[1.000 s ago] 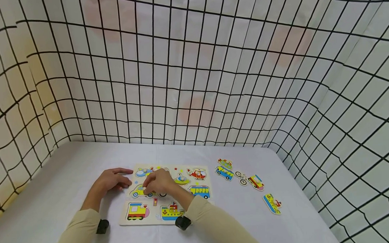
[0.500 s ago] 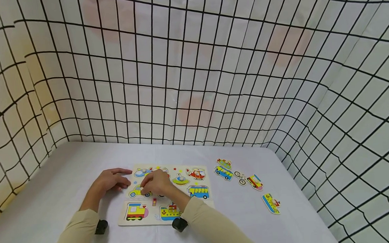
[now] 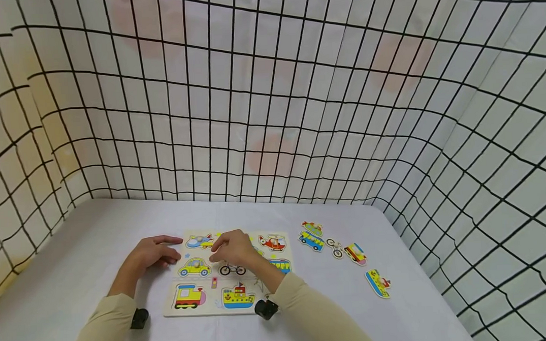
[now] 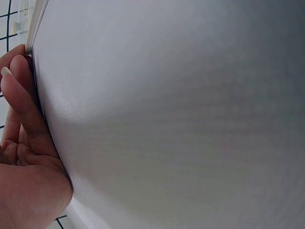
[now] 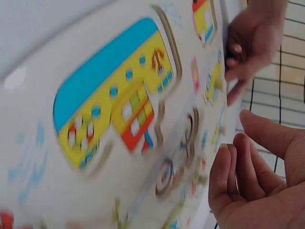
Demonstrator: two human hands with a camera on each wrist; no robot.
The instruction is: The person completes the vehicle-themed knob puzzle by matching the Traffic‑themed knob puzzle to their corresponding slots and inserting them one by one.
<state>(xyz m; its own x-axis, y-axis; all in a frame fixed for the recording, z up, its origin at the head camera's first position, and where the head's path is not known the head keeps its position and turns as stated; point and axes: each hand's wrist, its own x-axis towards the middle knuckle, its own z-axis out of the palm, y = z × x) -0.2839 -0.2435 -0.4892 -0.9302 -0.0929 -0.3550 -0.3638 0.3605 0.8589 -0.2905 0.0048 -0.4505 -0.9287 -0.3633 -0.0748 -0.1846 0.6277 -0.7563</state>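
Observation:
A wooden knob puzzle board (image 3: 213, 303) with printed vehicles lies on the table. The yellow car piece (image 3: 195, 267) sits in the board's left middle slot, its knob facing up. Above the bicycle picture (image 3: 232, 270) hovers my right hand (image 3: 236, 248), fingers loosely bent. In the right wrist view a gap shows between its thumb and fingers (image 5: 238, 167), with nothing held there. My left hand (image 3: 149, 253) rests on the table at the board's left edge, fingertips right at the rim. The plane (image 3: 199, 241) and helicopter (image 3: 272, 242) also show on the board.
Loose pieces lie on the table right of the board: a submarine-like piece (image 3: 312, 228), a bus (image 3: 311, 241), a bicycle (image 3: 335, 248), a train (image 3: 355, 254) and a ship (image 3: 378, 284). A black wire grid (image 3: 236, 162) before white sheeting encloses the back and sides.
My right hand has let go of the car's knob and moved up and right, uncovering the car and the bicycle picture. The left hand keeps its place at the board's edge.

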